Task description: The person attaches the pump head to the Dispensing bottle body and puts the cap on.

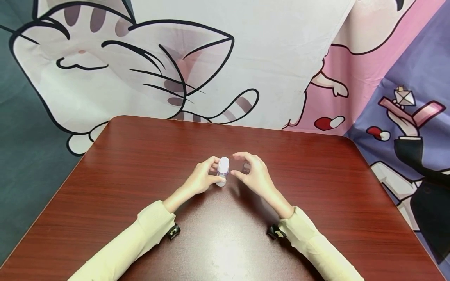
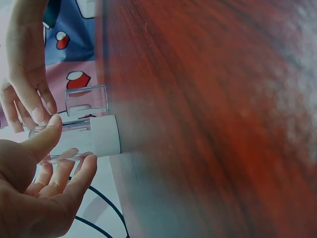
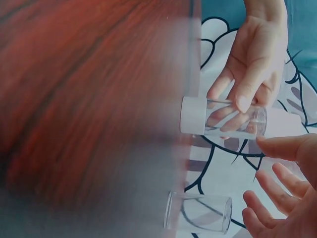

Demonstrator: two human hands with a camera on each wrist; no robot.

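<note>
A small clear bottle (image 1: 223, 171) with a white base (image 3: 193, 115) and a white top stands upright on the table. My left hand (image 1: 203, 176) grips it, thumb on the near side and fingers on the far side. To its right, my right hand (image 1: 254, 175) holds nothing; its fingers are spread and gently curved, with the thumb tip close to the bottle. A short clear cup-like piece (image 2: 86, 101) stands on the table beside the bottle, partly hidden behind the right hand in the head view.
The reddish-brown wooden table (image 1: 168, 144) reaches back to a printed cartoon curtain (image 1: 281, 58). A dark strap device (image 1: 173, 231) sits at the left wrist, and a similar device (image 1: 275, 232) at the right wrist.
</note>
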